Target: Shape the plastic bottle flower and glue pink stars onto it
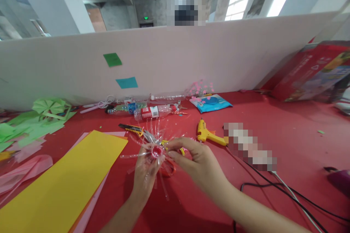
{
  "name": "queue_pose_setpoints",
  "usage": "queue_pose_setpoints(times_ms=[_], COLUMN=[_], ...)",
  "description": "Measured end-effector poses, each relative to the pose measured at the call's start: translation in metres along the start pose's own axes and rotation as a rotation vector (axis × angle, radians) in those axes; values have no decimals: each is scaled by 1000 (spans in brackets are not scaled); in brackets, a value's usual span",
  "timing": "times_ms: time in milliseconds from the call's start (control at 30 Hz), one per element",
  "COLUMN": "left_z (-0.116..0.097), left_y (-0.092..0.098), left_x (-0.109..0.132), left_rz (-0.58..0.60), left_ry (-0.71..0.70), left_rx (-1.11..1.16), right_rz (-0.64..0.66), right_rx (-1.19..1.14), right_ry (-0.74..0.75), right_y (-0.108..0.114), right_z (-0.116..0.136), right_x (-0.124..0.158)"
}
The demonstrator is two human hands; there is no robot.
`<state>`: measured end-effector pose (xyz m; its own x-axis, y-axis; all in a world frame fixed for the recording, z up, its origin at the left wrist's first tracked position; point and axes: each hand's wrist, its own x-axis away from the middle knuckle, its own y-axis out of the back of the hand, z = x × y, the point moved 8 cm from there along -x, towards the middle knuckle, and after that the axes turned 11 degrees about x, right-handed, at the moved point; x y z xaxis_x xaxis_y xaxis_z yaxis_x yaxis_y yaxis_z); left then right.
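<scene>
My left hand (144, 174) is closed around a cut clear plastic bottle (157, 151), its round neck end facing me. Thin transparent strips fan out from it on all sides. My right hand (197, 156) comes in from the right, thumb and forefinger pinched together on one of the strips beside the neck. Behind the bottle lie scissors (150, 136), partly hidden by it and my hands. A black and yellow utility knife (131, 128) rests at their left. Right of my hands is a yellow glue gun (202, 133) on its side.
Plastic bottles (150, 113) lie along the white partition (164, 58), near a blue packet (214, 103). Yellow paper (68, 178) and green paper (41, 127) cover the left side. Black cables (257, 185) cross the right. A red box (308, 69) stands far right.
</scene>
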<state>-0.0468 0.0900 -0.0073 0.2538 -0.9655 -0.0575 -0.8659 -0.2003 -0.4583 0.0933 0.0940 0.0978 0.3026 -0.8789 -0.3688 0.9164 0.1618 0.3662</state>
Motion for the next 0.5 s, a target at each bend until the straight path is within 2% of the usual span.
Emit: queue_pose_setpoints(times_ms=[200, 500], left_z=[0, -3], left_y=[-1, -1], left_x=[0, 0], left_rz=[9, 8], left_ry=[3, -10], left_rx=[22, -38], right_rz=[23, -49], right_rx=[38, 133], right_ry=[-31, 124], right_y=[-2, 5], right_z=[-5, 5], right_x=[0, -1])
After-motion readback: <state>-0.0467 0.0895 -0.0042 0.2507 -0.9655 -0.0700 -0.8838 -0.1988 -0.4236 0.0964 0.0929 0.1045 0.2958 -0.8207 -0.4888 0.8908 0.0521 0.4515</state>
